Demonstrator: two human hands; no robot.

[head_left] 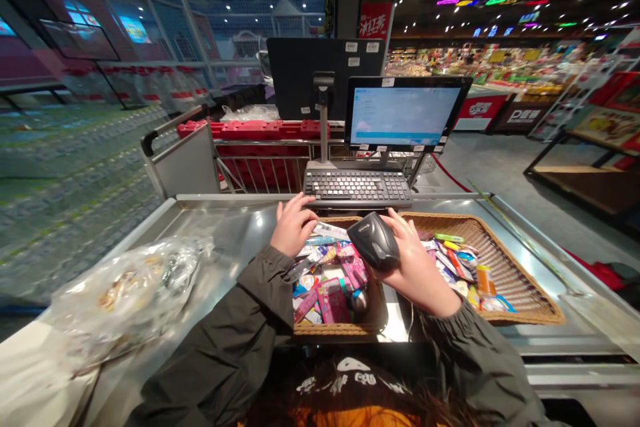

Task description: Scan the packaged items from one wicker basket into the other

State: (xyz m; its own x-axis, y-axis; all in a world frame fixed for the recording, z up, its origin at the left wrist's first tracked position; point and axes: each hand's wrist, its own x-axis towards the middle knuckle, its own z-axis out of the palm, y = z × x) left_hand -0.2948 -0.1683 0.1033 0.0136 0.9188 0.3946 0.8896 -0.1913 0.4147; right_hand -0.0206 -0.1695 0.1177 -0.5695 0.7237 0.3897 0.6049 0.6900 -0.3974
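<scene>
My right hand (pixel 413 263) is wrapped around a black handheld barcode scanner (pixel 374 240), held above the gap between two wicker baskets. My left hand (pixel 295 223) is by the keyboard's near left corner, its fingers loosely bent and apart, one reaching to the keyboard (pixel 357 185). Whether it presses a key, I cannot tell. Just right of its fingertips, a white strip with a barcode (pixel 330 231) lies over the left basket (pixel 335 329). That basket holds pink boxes (pixel 333 300) and small colourful packets. The right basket (pixel 543 303) holds more small packages, including an orange-and-yellow container (pixel 485 280).
A lit monitor (pixel 403 117) stands behind the keyboard, next to a second screen seen from behind (pixel 310 77). Clear plastic bags (pixel 135 287) lie on the metal counter (pixel 227 240) at left. A shopping trolley (pixel 265 170) stands beyond the counter. Shelving (pixel 575 167) is at right.
</scene>
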